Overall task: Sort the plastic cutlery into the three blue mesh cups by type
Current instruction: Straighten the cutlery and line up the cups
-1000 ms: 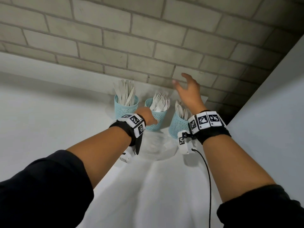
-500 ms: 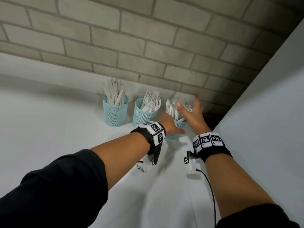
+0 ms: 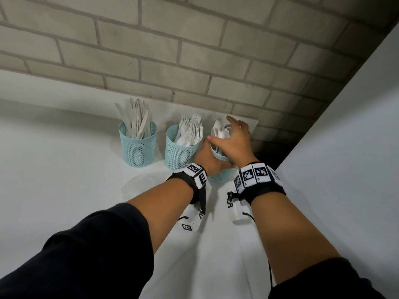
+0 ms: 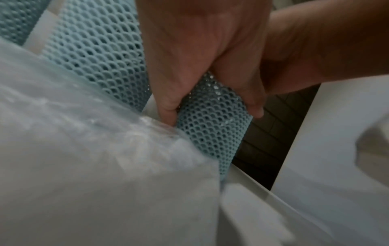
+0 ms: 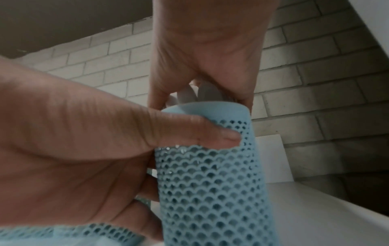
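Observation:
Three blue mesh cups stand in a row by the brick wall: the knife cup, the fork cup and the spoon cup on the right. My left hand grips the spoon cup's side; its thumb lies on the mesh. My right hand comes down over the same cup, thumb and fingers curled round the white spoons at the rim. The left wrist view has my left hand clamped on the spoon cup, with the fork cup beside it.
A crumpled clear plastic bag lies on the white table just in front of the cups. A white panel rises on the right, with a dark gap behind the spoon cup. The brick wall closes the back.
My left hand has shifted right from the fork cup and taken hold of the spoon cup. My right hand has dropped from mid-air onto the spoons.

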